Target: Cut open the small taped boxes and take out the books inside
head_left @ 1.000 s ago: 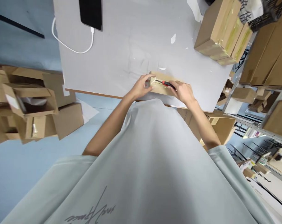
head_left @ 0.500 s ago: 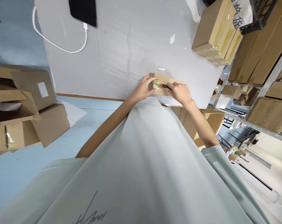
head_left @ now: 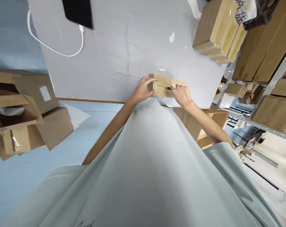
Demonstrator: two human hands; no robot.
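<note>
A small taped cardboard box (head_left: 163, 81) lies near the front edge of the grey table, its long side running left to right. My left hand (head_left: 143, 90) grips the box's left end, thumb on the near side and fingers on the far side. In my right hand (head_left: 182, 94) is a red and black utility knife (head_left: 168, 88), its handle mostly hidden by the closed fingers. The blade points left along the clear tape on top of the box. From here I cannot tell how deep the blade sits.
A black tablet-like device (head_left: 78, 12) with a white cable (head_left: 72, 55) lies at the table's far left. Taped cartons (head_left: 216, 31) stand at the far right. Opened cardboard boxes (head_left: 55, 126) are on the left, and an open carton (head_left: 190, 123) stands below the table edge.
My right hand has drawn the knife a little to the right along the tape. My left hand keeps its hold on the box. The whole view has shifted slightly.
</note>
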